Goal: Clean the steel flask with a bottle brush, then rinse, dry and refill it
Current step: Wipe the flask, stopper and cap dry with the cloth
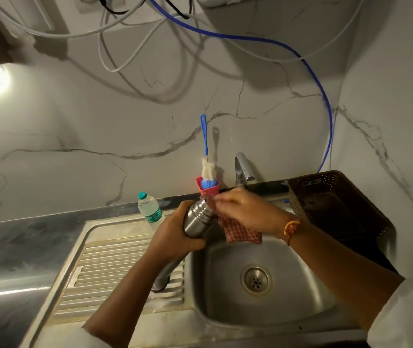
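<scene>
1 steel flask [197, 217], 1 bottle brush [206, 169], 1 cloth [240, 232]. Flask axis tilted, mouth up-right. L hand [175, 237] fingers wrap flask; R hand [248, 212] fingers pinch cloth at mouth.

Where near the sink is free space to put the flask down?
The ribbed drainboard left of the basin is mostly bare, as is the counter beyond it. At the back it is crowded: water bottle, brush cup, tap, basket.

The shiny steel sink bowl [225, 297] has open room down low. A brown holey plastic basket [308, 194] blocks the right. A small red plastic cup [210, 190], a silver metal tap [240, 169] and a clear plastic water bottle [151, 209] crowd the back.
</scene>
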The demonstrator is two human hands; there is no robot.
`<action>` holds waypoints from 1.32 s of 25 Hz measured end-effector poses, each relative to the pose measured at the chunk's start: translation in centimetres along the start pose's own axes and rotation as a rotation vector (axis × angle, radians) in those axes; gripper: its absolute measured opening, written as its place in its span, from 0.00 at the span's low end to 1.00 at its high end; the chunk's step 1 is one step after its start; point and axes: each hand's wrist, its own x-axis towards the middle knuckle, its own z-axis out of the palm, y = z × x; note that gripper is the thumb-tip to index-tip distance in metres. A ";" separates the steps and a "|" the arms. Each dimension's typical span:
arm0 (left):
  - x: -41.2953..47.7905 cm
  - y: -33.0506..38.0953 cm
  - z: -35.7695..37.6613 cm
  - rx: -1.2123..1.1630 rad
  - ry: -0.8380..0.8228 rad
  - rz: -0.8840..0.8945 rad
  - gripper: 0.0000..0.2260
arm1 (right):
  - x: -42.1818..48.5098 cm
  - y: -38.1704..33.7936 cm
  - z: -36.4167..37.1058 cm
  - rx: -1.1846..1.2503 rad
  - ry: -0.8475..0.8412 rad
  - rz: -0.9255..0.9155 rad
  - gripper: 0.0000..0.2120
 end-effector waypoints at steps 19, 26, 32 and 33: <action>0.1 -1.0 0.2 0.849 0.235 0.404 0.40 | -0.5 1.5 -0.1 0.777 -0.151 0.605 0.24; 1.0 -0.2 -2.9 0.498 -0.141 0.134 0.36 | 0.1 2.3 0.5 -0.617 -0.276 -0.196 0.12; 0.9 0.4 -2.8 0.007 -0.785 -0.217 0.33 | 1.6 4.0 -2.7 -1.550 0.007 -1.109 0.19; 0.8 0.5 -2.9 0.001 -0.763 -0.205 0.33 | 1.6 4.1 -2.7 -1.517 0.036 -1.086 0.18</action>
